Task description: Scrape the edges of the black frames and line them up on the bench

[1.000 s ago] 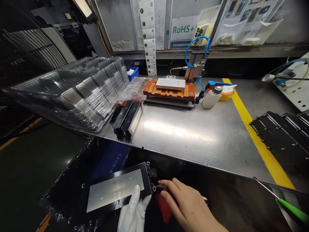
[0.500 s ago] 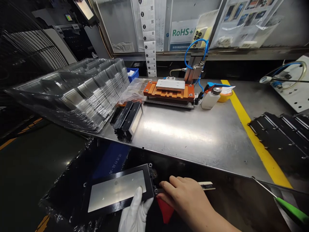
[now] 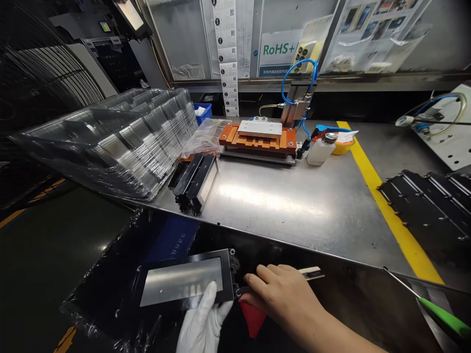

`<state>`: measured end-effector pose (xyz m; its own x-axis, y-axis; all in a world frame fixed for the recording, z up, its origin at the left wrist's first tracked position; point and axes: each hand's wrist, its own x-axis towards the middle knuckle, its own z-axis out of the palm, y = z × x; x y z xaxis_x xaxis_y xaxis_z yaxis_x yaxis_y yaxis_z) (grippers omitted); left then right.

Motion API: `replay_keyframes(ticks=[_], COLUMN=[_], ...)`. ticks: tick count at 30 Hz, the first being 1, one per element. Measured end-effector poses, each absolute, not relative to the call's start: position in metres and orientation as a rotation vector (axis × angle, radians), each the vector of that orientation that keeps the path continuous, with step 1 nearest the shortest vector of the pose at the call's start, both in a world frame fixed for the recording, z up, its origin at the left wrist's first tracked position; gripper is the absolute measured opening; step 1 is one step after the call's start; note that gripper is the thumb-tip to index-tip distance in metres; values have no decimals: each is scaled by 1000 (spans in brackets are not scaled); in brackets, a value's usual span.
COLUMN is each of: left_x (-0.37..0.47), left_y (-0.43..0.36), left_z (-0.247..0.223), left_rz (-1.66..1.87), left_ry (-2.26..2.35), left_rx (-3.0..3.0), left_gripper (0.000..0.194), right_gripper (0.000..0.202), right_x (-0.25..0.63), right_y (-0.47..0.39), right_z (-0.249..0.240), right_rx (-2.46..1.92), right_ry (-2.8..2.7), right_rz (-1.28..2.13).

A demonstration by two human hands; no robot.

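My left hand (image 3: 204,321), in a white glove, holds a flat black frame with a silver metal plate (image 3: 182,284) below the front edge of the steel bench (image 3: 294,206). Its thumb lies on the plate's right end. My bare right hand (image 3: 283,296) grips a thin tool with a pale handle (image 3: 311,273) and presses its tip against the frame's right edge. A red piece (image 3: 252,318) shows under that hand.
On the bench stand a stack of black frames (image 3: 195,181), clear plastic trays (image 3: 110,137), an orange fixture (image 3: 259,137), a white bottle (image 3: 321,148) and more black parts (image 3: 430,201) right of a yellow line. A green-handled tool (image 3: 441,316) lies at the right.
The frame has tilted and shifted slightly up and right in my left hand. My right hand has slid a little right, and the tool's pale handle now shows behind it.
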<state>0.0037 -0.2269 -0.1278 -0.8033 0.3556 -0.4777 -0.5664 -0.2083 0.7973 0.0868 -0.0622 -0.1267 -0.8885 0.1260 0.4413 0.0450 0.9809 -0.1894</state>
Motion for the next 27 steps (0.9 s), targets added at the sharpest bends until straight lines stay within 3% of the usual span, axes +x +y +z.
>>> replay_keyframes(ticks=[3, 7, 20, 25, 27], left_x=[-6, -12, -16, -12, -7], left_y=[-220, -214, -222, -224, -227], left_z=[-109, -91, -97, -96, -101], left_rz=[1857, 1783, 1781, 1826, 1901], left_ry=[1201, 1196, 1091, 1090, 1100], left_rx=[-379, -426, -544, -502, -433], left_gripper=[26, 24, 10, 10, 24], right_gripper=[55, 56, 59, 62, 62], right_x=[85, 85, 88, 88, 88], right_y=[-59, -55, -51, -55, -55], right_z=[-123, -118, -116, -117, -118], right_rx=[-46, 21, 99, -23, -43], right_ry=[-2656, -2645, -2629, -2608, -2593], right_rz=[234, 249, 316, 430, 429])
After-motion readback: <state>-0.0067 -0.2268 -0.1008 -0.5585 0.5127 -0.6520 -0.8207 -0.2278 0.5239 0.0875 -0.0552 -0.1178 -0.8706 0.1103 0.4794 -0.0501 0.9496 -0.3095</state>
